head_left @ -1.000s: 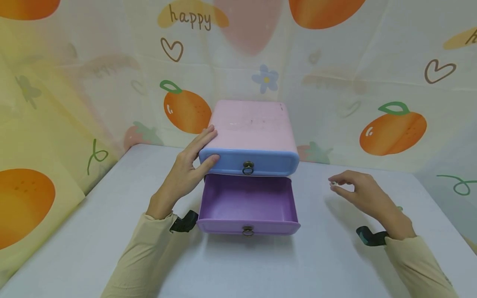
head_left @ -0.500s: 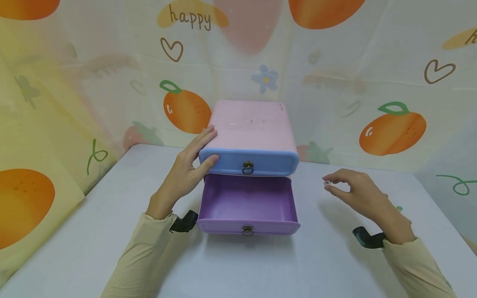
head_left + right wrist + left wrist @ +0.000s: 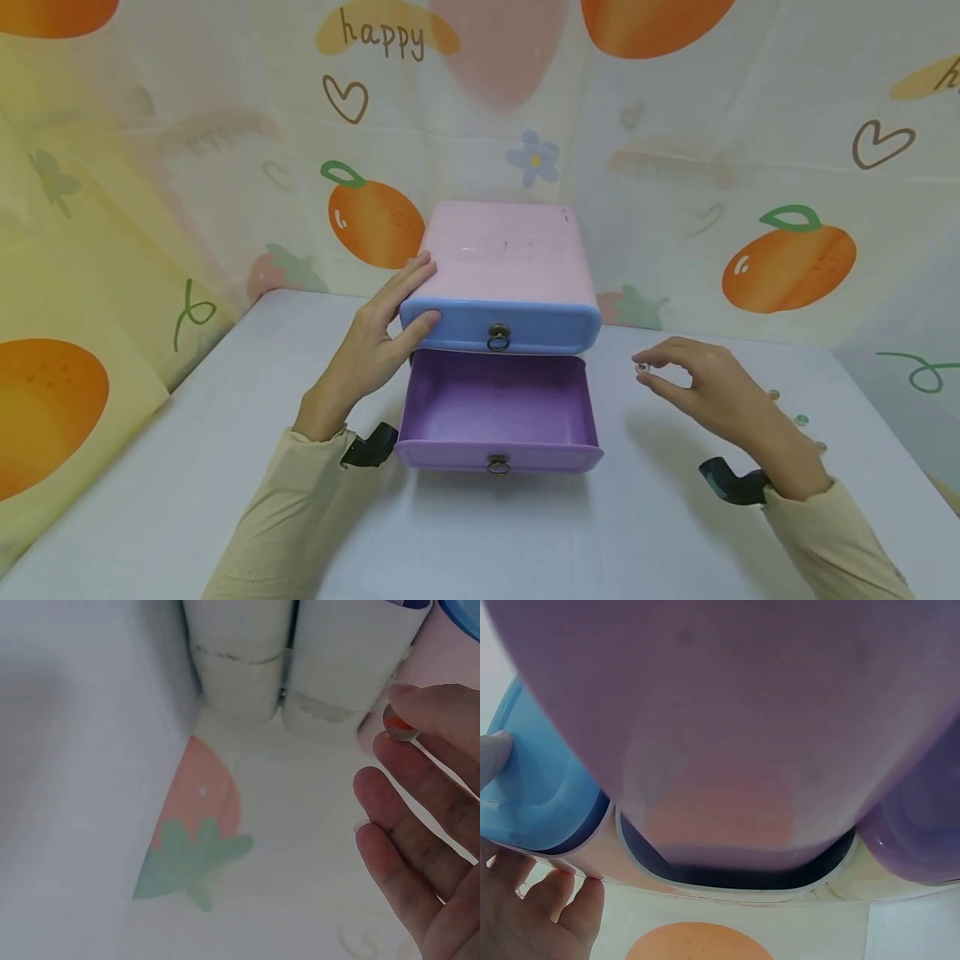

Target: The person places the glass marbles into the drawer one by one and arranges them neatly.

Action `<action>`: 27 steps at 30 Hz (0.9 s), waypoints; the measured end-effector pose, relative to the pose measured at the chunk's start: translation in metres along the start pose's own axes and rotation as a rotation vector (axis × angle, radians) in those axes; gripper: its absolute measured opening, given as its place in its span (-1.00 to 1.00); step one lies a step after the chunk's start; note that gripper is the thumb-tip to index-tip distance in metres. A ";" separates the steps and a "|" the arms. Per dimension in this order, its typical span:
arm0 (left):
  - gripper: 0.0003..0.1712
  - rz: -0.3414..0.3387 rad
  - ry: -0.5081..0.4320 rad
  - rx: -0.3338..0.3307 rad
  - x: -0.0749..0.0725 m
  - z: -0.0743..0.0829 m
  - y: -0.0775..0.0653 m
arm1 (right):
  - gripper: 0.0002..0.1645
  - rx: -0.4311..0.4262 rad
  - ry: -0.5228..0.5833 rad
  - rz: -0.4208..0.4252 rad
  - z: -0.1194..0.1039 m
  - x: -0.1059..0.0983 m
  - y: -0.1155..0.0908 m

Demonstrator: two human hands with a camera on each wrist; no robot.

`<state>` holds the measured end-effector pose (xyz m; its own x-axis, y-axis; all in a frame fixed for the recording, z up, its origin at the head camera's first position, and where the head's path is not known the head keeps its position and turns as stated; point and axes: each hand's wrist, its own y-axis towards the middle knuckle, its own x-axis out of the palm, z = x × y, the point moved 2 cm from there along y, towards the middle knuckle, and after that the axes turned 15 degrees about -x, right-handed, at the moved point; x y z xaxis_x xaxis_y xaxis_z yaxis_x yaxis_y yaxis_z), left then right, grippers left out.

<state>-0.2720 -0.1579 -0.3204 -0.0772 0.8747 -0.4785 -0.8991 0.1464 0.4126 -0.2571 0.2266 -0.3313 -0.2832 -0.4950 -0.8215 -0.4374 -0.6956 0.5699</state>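
A small chest with a pink top stands on the table; its upper blue drawer is shut and its lower purple drawer is pulled out, with nothing inside. My left hand rests on the chest's left front corner, thumb on the blue drawer front and fingers along the pink side. To the right of the chest, my right hand pinches a glass marble between thumb and forefinger. The marble is clear with an orange-red core. The other fingers are loosely bent.
Behind the right wrist, several small marbles, a green one and a brownish one among them, lie on the white table. A fruit-printed cloth hangs right behind the chest. Both drawers carry metal ring pulls.
My right hand has moved left toward the chest with the marble, uncovering marbles on the table behind it. The left hand and the drawers have stayed put.
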 end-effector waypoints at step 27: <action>-0.34 -0.002 -0.003 -0.001 0.000 0.000 0.000 | -0.63 -0.142 0.114 0.044 -0.036 -0.005 0.035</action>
<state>-0.2720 -0.1580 -0.3205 -0.0739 0.8757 -0.4771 -0.8996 0.1479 0.4108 -0.2406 0.1856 -0.3066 -0.1975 -0.5763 -0.7930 -0.2998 -0.7347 0.6086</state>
